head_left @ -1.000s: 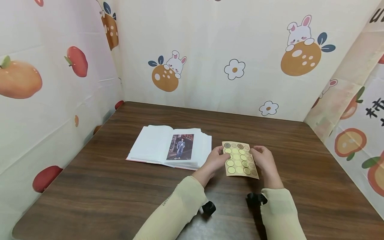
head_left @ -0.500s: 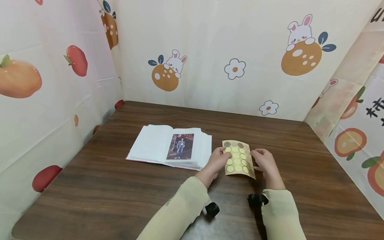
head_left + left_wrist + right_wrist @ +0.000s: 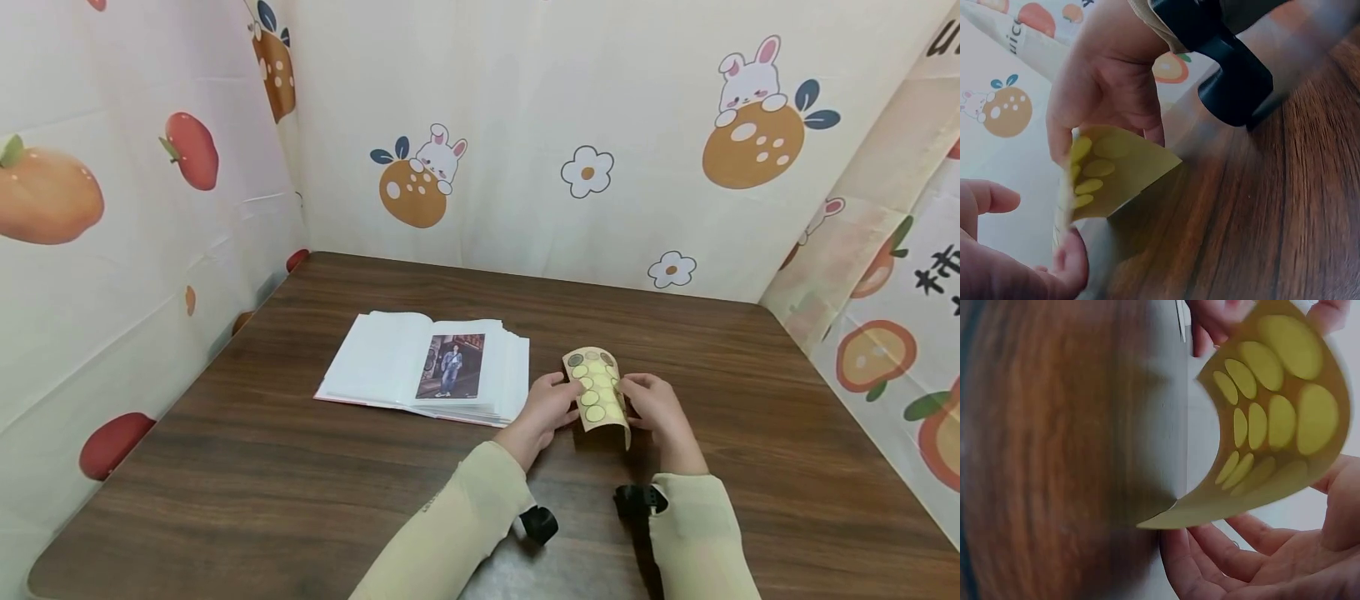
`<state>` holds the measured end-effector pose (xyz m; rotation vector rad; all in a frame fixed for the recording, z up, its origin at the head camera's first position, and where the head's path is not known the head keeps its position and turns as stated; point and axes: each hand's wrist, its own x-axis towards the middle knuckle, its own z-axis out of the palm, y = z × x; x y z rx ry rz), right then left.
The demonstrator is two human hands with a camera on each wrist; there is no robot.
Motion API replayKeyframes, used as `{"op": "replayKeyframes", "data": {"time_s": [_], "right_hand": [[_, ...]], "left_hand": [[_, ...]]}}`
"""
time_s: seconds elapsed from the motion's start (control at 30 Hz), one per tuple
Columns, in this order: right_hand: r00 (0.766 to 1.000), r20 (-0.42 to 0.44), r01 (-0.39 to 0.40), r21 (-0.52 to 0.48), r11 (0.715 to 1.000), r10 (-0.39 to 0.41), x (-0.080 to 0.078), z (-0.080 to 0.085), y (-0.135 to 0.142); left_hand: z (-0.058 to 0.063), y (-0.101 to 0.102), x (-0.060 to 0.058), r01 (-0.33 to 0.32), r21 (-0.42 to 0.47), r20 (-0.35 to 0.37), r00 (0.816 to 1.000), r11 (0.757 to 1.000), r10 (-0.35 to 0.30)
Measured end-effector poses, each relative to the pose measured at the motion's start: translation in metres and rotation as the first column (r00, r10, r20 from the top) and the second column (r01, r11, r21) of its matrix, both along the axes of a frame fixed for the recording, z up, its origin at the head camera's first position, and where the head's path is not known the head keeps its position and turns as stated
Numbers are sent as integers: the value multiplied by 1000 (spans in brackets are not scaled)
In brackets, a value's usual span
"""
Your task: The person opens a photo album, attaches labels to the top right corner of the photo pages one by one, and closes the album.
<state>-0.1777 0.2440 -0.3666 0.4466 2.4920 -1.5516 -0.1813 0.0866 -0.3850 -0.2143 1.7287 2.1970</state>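
A tan sticker sheet (image 3: 597,387) with rows of pale yellow circles and a few dark round stickers along its far end is bent into an arch above the table. My left hand (image 3: 542,412) holds its left edge, thumb on top and fingers below. My right hand (image 3: 660,410) grips the right edge, which curls downward. In the left wrist view, the sheet's underside (image 3: 1122,165) faces the camera, with my right hand (image 3: 1113,87) behind it. Glowing circles show through the curved sheet (image 3: 1282,425) in the right wrist view, above my right fingers (image 3: 1222,556).
An open photo album (image 3: 386,354) lies left of the hands, with a photo (image 3: 452,367) of a standing person on its right page. The dark wooden table (image 3: 262,483) is enclosed by fruit-and-rabbit printed curtains (image 3: 510,100). Black wrist cameras (image 3: 540,525) hang near both sleeves.
The sticker sheet has gone from nearly flat to strongly arched. My left hand has shifted slightly right, bringing the two hands closer together. The album has stayed in place.
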Motion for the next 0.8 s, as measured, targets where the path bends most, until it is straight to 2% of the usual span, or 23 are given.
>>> {"op": "replayKeyframes", "data": {"time_s": [0.3, 0.4, 0.5, 0.63, 0.67, 0.8], "right_hand": [[999, 33, -10, 15, 1000, 9, -1, -3, -1], [999, 31, -23, 4, 1000, 23, -1, -2, -1], [999, 20, -45, 0, 999, 45, 0, -1, -1], [998, 4, -62, 9, 998, 62, 1, -3, 0], [998, 1, -62, 14, 998, 62, 1, -3, 1], [999, -3, -52, 20, 998, 52, 0, -6, 4]], "left_hand": [[-6, 1, -1, -4, -12, -8, 1000, 1000, 4], [-6, 0, -2, 3, -42, -15, 1000, 999, -3], [-8, 0, -2, 9, -139, -67, 998, 990, -18], [-10, -1, 0, -9, -269, -169, 985, 963, -38], [-11, -1, 0, -16, -282, -189, 981, 959, -39], [-11, -3, -3, -11, -212, -202, 979, 977, -33]]}}
